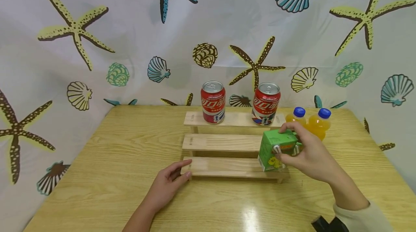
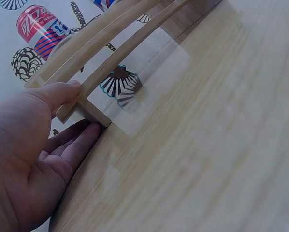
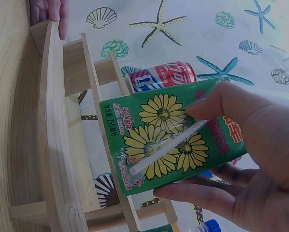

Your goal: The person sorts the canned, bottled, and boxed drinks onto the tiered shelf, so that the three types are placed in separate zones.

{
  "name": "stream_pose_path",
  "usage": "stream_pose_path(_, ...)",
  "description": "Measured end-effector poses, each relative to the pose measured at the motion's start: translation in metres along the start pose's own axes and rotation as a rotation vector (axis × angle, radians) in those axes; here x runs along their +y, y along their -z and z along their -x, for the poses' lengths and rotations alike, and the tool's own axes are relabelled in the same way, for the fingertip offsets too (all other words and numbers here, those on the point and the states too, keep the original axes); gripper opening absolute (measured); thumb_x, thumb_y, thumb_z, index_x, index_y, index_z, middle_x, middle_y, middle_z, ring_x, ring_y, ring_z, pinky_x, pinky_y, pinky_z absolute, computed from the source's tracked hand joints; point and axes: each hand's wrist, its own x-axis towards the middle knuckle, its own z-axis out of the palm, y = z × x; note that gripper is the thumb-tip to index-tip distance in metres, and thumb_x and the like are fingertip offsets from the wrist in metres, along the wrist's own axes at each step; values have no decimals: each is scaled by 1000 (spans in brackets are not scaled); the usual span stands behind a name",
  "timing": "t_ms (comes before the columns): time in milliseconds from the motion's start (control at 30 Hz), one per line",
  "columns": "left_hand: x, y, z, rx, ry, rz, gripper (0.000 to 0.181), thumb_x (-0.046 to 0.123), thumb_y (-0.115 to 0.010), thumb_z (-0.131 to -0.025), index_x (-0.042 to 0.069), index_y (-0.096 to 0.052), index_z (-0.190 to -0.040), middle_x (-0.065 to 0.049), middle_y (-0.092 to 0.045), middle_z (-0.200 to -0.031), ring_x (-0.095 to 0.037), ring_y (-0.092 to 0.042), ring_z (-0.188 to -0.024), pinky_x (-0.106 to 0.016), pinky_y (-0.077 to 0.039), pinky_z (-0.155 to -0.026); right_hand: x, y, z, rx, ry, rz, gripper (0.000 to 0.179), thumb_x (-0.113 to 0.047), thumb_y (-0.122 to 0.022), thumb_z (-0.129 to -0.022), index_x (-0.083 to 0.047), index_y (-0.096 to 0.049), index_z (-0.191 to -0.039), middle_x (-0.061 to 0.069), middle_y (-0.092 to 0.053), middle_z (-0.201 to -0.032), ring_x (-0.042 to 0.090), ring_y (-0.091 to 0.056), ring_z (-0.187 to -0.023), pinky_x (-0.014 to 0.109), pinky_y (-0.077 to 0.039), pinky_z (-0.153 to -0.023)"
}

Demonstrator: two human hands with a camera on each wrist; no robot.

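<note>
A three-tier wooden step rack [image 1: 224,167] stands on the table. At the left end of its lowest tier is my left hand [image 1: 165,187]; in the left wrist view its thumb lies over the board end and the fingers are at the leg below. Between the thumb and fingers of my right hand [image 1: 313,158] is a green drink carton [image 1: 271,149] with yellow flowers. The carton tilts and overlaps the right end of the lower tiers in the head view. A white straw in clear wrap [image 3: 166,147] is stuck slantwise on its side.
Two red cola cans [image 1: 213,103] stand apart on the top tier. Beyond my right hand are two orange drink bottles [image 1: 318,123] with blue caps, with a bit of green packaging [image 3: 159,228] near them. A white sea-patterned cloth [image 1: 136,37] hangs behind the table [image 1: 130,141].
</note>
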Motion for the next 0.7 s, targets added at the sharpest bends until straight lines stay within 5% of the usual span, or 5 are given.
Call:
stream_pose_path(400, 0, -1, -2, -2, 9, 6, 46, 38, -70, -93, 24, -61, -136, -5, -48, -152, -21, -35, -148, -43, -31, -121, -10, -13, -13, -14, 24, -5, 54, 1, -82, -78, -14, -50, -120, 8, -63, -110, 20, -62, -87, 25, -60, -68)
stream_pose_path(700, 0, -1, -1, -4, 12, -1, 46, 38, -70, -93, 24, -61, -136, -5, -48, -152, -22, -35, -148, -43, -31, -121, -17, -23, -23, -16, 13, -13, 54, -1, -82, -79, -14, -49, -119, 6, -64, -115, 19, -63, -96, 32, -59, -84)
